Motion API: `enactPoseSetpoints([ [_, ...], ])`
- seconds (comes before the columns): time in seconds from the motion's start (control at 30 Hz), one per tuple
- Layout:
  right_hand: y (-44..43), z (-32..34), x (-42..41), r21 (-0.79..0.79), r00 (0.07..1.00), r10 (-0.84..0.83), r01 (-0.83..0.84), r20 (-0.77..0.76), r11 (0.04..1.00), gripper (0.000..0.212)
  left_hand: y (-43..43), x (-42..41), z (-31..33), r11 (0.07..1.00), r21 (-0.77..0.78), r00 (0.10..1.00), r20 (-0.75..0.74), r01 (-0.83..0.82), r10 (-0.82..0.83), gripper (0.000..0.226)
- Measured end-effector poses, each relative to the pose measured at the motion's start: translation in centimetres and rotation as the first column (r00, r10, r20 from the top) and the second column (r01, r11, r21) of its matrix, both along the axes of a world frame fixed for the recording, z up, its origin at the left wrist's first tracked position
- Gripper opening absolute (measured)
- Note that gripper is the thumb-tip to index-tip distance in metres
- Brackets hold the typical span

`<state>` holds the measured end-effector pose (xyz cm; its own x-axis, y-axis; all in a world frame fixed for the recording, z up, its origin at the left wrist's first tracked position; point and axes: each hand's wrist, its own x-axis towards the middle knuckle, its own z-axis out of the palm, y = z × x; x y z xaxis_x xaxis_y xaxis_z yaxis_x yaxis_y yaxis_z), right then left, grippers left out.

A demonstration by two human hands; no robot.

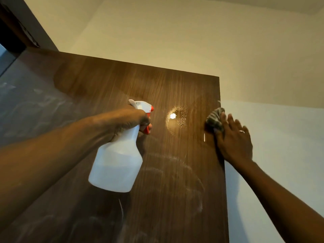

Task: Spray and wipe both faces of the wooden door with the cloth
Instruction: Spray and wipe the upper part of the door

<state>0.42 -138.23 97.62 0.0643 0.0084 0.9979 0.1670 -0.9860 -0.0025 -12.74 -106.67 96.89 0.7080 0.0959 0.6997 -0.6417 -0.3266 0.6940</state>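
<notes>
Head view: my left fingers (pixel 144 120) curled round neck of spray bottle (pixel 119 163), nozzle toward wooden door (pixel 175 181). Wet spray patch (pixel 177 118) on door, between bottle and cloth (pixel 214 119). My right fingers (pixel 228 122) nearly straight, press cloth on door by its right edge. Pale wall (pixel 280 137) behind.

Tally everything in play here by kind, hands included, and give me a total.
Hands: 2 (left hand, right hand)
Spray bottle: 1
Cloth: 1
Door: 1
Total: 5
</notes>
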Motion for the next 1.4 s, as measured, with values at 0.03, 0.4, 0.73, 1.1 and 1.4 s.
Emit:
enactPoseSetpoints([
  [0.03, 0.9, 1.5, 0.3, 0.050, 1.000, 0.002, -0.002, 0.001, 0.999, 0.063, 0.4, -0.1, -0.2, 1.000, 0.006, 1.000, 0.005, -0.025, 0.025, 0.009],
  [0.4, 9.7, 1.8, -0.4, -0.262, 0.999, -0.042, 0.041, 0.002, 0.964, 0.061, 3.6, -1.0, 0.0, 0.999, -0.002, 0.999, 0.005, -0.042, 0.042, 0.013],
  [0.73, 13.8, 4.9, -0.9, 0.079, 0.998, -0.016, 0.020, -0.053, 0.997, 0.062, 9.7, -1.2, 0.1, 0.999, 0.044, 0.999, 0.033, -0.032, 0.031, 0.009],
  [1.1, 16.5, -2.2, -1.0, -0.098, 0.994, -0.052, 0.042, -0.097, 0.994, 0.063, 16.3, -1.8, -0.6, 0.999, 0.007, 0.997, 0.058, -0.050, 0.049, 0.011],
  [1.4, 27.6, 6.4, -1.3, -0.004, 0.997, -0.016, 0.016, -0.077, 1.000, 0.061, 21.9, -2.2, 0.1, 1.000, 0.001, 0.997, 0.070, -0.032, 0.031, 0.006],
])
